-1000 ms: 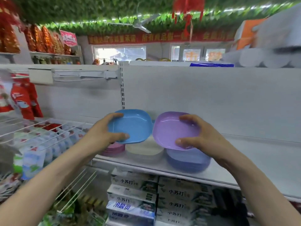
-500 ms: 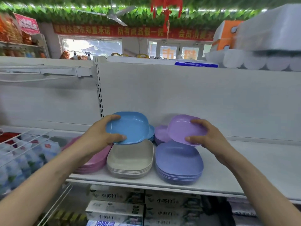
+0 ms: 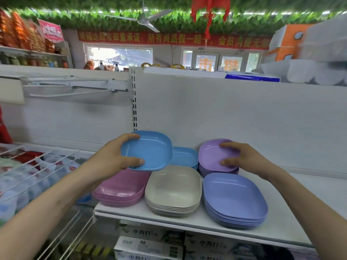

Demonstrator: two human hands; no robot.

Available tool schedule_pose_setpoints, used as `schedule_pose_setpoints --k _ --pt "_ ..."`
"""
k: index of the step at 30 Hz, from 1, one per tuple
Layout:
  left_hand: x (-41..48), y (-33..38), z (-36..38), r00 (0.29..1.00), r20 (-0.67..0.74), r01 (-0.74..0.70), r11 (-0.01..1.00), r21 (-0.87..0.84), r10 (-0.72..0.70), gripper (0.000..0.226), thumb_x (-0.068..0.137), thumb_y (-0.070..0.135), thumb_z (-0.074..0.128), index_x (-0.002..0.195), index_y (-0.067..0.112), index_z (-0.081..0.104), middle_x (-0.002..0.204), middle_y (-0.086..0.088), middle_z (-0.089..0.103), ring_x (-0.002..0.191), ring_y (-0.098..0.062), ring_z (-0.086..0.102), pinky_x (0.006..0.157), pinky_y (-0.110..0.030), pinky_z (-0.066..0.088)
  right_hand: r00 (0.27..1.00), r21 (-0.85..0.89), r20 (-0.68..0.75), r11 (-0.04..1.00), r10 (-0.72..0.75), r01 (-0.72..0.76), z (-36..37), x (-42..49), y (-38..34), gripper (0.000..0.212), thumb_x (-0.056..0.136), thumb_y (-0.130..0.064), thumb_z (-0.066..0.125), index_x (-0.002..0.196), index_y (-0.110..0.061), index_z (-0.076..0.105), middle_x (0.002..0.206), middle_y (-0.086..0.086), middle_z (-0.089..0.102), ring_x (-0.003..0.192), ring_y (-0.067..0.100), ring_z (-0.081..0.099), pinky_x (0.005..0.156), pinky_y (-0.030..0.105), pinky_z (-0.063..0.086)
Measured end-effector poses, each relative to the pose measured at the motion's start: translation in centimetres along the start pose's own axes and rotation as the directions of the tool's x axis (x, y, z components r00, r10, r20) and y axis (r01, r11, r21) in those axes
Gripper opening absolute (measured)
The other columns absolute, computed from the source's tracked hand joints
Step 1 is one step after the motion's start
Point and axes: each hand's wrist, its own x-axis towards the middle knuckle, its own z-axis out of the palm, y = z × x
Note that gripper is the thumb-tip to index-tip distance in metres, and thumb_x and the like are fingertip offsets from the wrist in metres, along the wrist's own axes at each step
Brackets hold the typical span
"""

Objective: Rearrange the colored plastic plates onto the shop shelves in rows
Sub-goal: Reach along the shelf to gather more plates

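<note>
My left hand (image 3: pixel 112 158) grips a light blue plate (image 3: pixel 150 150) by its left rim, holding it in the air above the pink stack (image 3: pixel 120 188). My right hand (image 3: pixel 244 160) grips a lilac plate (image 3: pixel 210 154) that sits on or just above the lilac stack (image 3: pixel 216 171) at the back of the white shelf (image 3: pixel 187 220). A small blue stack (image 3: pixel 185 156) stands behind, between the two hands. In the front row are the pink stack, a beige stack (image 3: pixel 173 190) and a periwinkle stack (image 3: pixel 232 197).
A white back panel (image 3: pixel 244 119) rises behind the shelf, whose right part (image 3: pixel 319 192) is bare. A wire rack (image 3: pixel 28 166) with packaged goods lies to the left. Boxes (image 3: pixel 150 239) fill the shelf below. Paper rolls (image 3: pixel 309 72) sit on top at right.
My right hand has lowered the lilac plate down onto the lilac stack at the back. My left hand still holds the blue plate at about the same height. The view has shifted left and downward.
</note>
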Motion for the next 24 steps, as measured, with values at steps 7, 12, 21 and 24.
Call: schedule_pose_setpoints --k 7,12,21,24 --pt "1.2 0.3 -0.5 1.0 -0.005 0.014 1.0 -0.013 -0.014 0.064 0.081 0.021 0.087 0.134 0.041 0.058 0.121 0.007 0.059 0.099 -0.024 0.066 0.077 -0.032 0.06 0.986 -0.256 0.137 0.965 0.098 -0.06 -0.9 0.9 0.4 0.075 0.072 -0.052 0.09 0.14 -0.046 0.06 0.142 -0.012 0.052 0.129 0.013 0.049 0.102 0.028 0.038" --pt "2.3 0.2 -0.6 1.0 0.005 0.008 1.0 -0.027 -0.008 0.064 0.08 0.019 0.087 0.133 0.04 0.059 0.122 -0.001 0.062 0.102 -0.035 0.067 0.084 -0.044 0.061 0.963 -0.374 0.229 0.926 0.14 -0.045 -1.0 1.7 0.9 0.085 0.054 -0.086 0.074 0.133 -0.056 0.062 0.151 -0.013 0.051 0.139 0.016 0.048 0.116 0.033 0.037" --pt "4.5 -0.2 -0.4 0.998 0.05 0.025 1.0 -0.01 -0.024 0.065 0.078 0.021 0.089 0.133 0.041 0.059 0.12 -0.002 0.063 0.088 -0.039 0.069 0.083 -0.047 0.061 0.928 -0.356 0.329 0.933 0.177 -0.052 -0.7 1.7 1.1 0.06 0.083 -0.068 0.072 0.139 -0.064 0.05 0.144 -0.017 0.051 0.138 0.013 0.045 0.117 0.033 0.032" --pt "5.6 0.2 0.4 0.996 0.088 0.006 1.0 0.015 -0.007 0.066 0.08 0.022 0.087 0.136 0.038 0.057 0.121 0.002 0.058 0.087 -0.026 0.065 0.076 -0.033 0.058 0.94 -0.303 0.308 0.952 0.146 -0.049 -0.7 1.4 1.1 0.062 0.08 -0.069 0.073 0.138 -0.061 0.054 0.137 -0.018 0.053 0.127 0.008 0.049 0.113 0.03 0.035"
